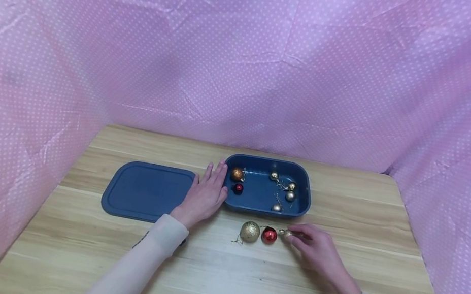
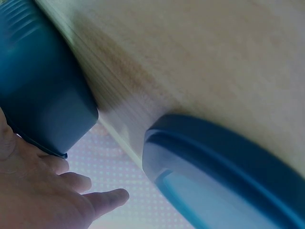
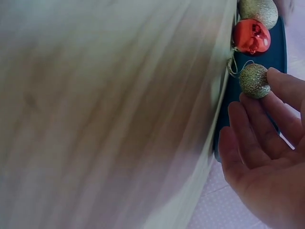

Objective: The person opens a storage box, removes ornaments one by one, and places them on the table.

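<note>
My right hand (image 1: 316, 247) pinches a small gold glitter bauble (image 3: 254, 81) between thumb and fingers, low over the wooden table. Just left of it lie a shiny red bauble (image 1: 269, 235) and a larger gold glitter bauble (image 1: 250, 231). Behind them stands a dark blue box (image 1: 253, 183), uncovered. Inside are an orange-gold bauble (image 1: 237, 174), a small dark red bauble (image 1: 238, 188) and several small gold baubles (image 1: 290, 196). With fingers stretched out, my left hand (image 1: 204, 196) rests against the box's left side; the left wrist view shows its fingers (image 2: 76, 181) by the box rim.
A flat blue lid (image 1: 145, 192) lies on the table (image 1: 213, 287) left of the box, partly under my left forearm. Pink dotted cloth (image 1: 248, 67) hangs behind the table and along both sides.
</note>
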`<action>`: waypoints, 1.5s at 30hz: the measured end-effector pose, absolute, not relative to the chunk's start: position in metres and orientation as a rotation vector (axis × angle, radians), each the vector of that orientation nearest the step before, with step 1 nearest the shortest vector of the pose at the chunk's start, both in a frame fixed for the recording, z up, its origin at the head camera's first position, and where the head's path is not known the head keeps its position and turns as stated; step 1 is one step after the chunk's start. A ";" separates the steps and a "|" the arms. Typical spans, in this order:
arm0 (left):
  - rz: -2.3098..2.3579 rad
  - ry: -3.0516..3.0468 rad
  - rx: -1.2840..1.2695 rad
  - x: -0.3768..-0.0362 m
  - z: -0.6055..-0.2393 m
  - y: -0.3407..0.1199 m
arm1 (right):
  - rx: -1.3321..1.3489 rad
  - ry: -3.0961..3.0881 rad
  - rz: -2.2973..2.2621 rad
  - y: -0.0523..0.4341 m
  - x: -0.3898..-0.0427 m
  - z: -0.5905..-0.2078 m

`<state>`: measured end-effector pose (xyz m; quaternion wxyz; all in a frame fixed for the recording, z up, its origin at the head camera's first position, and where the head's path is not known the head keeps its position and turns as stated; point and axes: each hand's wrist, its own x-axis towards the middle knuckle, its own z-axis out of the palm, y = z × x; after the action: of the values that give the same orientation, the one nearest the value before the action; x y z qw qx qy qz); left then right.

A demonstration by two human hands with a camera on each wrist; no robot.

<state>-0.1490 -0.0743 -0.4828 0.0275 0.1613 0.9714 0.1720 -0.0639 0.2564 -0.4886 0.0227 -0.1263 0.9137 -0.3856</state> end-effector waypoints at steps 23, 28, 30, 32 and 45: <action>0.562 2.996 0.496 -0.147 -0.480 -0.075 | -0.394 2.827 -1.103 0.257 -0.063 -0.489; 0.552 3.009 0.507 -0.146 -0.482 -0.075 | -0.397 2.827 -1.106 0.258 -0.062 -0.490; 0.551 3.012 0.508 -0.147 -0.483 -0.075 | -0.408 2.843 -1.094 0.259 -0.062 -0.490; 0.551 3.010 0.505 -0.147 -0.484 -0.075 | -0.415 2.861 -1.083 0.260 -0.061 -0.489; 0.538 3.005 0.498 -0.147 -0.481 -0.074 | -0.634 3.082 -1.134 0.265 -0.076 -0.464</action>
<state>-0.1470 -0.0740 -0.4811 0.0241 0.1611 0.9712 0.1738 -0.0763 0.2653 -0.4636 -0.1015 -0.1886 0.9167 -0.3372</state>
